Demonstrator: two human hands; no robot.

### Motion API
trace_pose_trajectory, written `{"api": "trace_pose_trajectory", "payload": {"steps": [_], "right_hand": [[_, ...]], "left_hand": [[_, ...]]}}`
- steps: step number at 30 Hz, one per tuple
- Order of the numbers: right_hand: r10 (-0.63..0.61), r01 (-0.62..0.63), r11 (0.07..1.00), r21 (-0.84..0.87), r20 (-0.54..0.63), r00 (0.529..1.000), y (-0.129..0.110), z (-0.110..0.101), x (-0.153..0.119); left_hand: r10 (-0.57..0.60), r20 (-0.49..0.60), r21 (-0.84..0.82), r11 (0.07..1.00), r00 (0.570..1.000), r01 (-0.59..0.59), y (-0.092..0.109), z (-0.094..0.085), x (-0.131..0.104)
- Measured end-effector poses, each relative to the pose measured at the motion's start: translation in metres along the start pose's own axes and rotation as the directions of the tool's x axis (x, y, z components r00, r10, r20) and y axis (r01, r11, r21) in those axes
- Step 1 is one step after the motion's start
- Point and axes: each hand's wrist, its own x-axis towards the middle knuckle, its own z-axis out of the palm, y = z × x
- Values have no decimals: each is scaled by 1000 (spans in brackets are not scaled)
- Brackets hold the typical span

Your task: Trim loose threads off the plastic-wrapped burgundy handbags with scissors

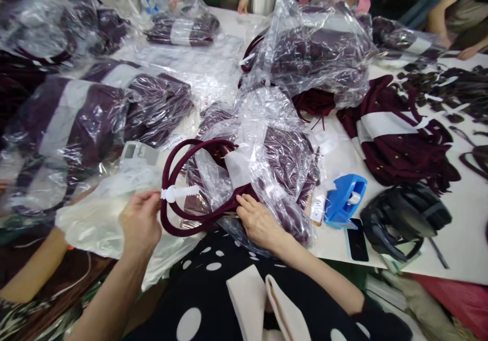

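Observation:
A maroon handbag [290, 153] lies in clear plastic in front of me, with a white paper band [238, 168] around it. Two round maroon handles [204, 222] loop out to the left through the bag's opening. A white strap [173, 192] ties the handles together. My left hand [141, 221] pinches the handles at this strap, its thumb and fingertips closed. My right hand [261, 224] lies palm down at the near handle's base, fingers stretched over the fabric and plastic; its thumb is hidden.
Wrapped maroon bags lie left [87, 112] and behind [316, 51]. An unwrapped maroon stack [400, 132], blue tape dispenser [345, 198], phone [357, 242] and black headset [406, 216] are right. White plastic bags [99, 219] sit left. Other people's hands [244, 4] work around the table.

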Motion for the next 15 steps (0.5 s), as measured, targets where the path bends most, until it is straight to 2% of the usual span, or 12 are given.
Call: {"api": "trace_pose_trajectory", "payload": {"steps": [1,2,3,4,5,6,7,8,9,12,13,15], "right_hand": [[1,-1,1000,-7,2,1000,-1,2,1],[2,-2,1000,-9,3,1000,-2,2,1],[4,-4,1000,-4,1,1000,-3,3,1],[4,-4,1000,8,-5,1000,-3,2,1],[0,1,1000,26,-14,1000,-3,0,-1],[-5,6,999,49,-27,1000,-1,-3,-5],[-6,9,997,73,-45,999,2,-6,-10],[4,3,995,97,-72,997,6,-10,-16],[30,-17,993,121,-107,994,12,-14,-24],[187,-139,970,201,-248,951,38,-23,-49],[259,-194,951,239,-280,924,47,-25,-56],[404,-311,893,326,-271,874,61,-26,-67]], "left_hand": [[-21,-141,-43,999,990,15,13,-7,-4],[-36,-196,-93,996,980,18,27,-7,-9],[-20,-185,-129,992,982,-4,41,-2,-13],[19,-71,-147,989,997,-29,53,9,-19],[46,101,-151,988,994,-30,61,24,-24],[32,292,-147,989,956,12,64,43,-30],[11,438,-127,991,899,50,63,62,-35],[-8,516,-90,994,856,63,57,80,-41],[-4,553,-56,998,833,42,49,95,-45],[64,552,-50,998,832,-43,21,119,-54],[88,552,-65,996,829,-63,14,120,-55],[131,559,-61,991,819,-117,10,120,-53]]}}
